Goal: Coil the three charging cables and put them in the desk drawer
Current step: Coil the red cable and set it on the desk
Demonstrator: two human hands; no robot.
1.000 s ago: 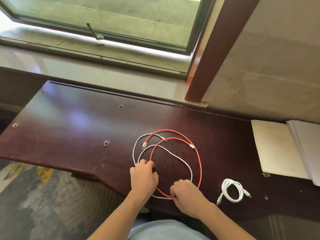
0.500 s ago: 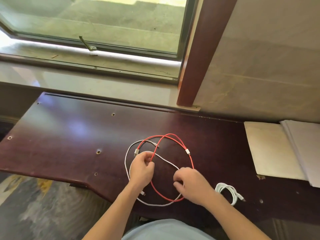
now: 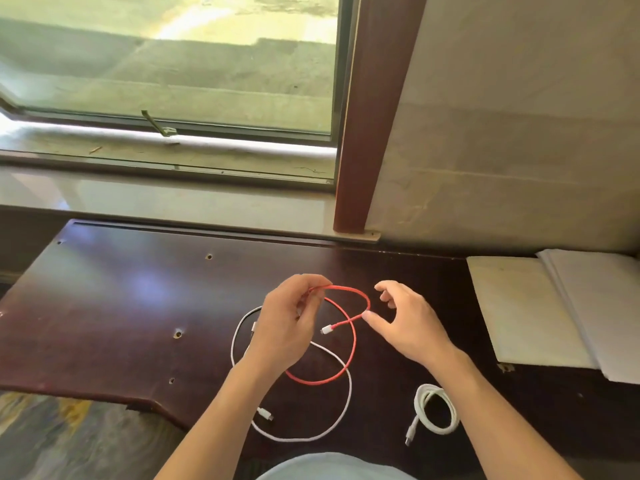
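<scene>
Here dark wooden desk (image 3: pixel 121 306) under window (image 3: pixel 166 64); papers (image 3: pixel 554 306) at right.

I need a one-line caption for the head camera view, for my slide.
Left hand pinches the red cable into a loop, right hand at its crossing; two white cables lie on the dark desk.

Both your forearms come up from the bottom edge, bare, angled inward. Your left hand (image 3: pixel 285 327) is raised, back toward the camera, fingers curled, fingertips pinching the red cable (image 3: pixel 349 344) at the top of its loop. Your right hand (image 3: pixel 405 322) sits just beside it, palm turned left, thumb tip touching the same cable where it crosses, index and other fingers loosely bent, no closed grip. Hands apart, wrists roughly level.
</scene>
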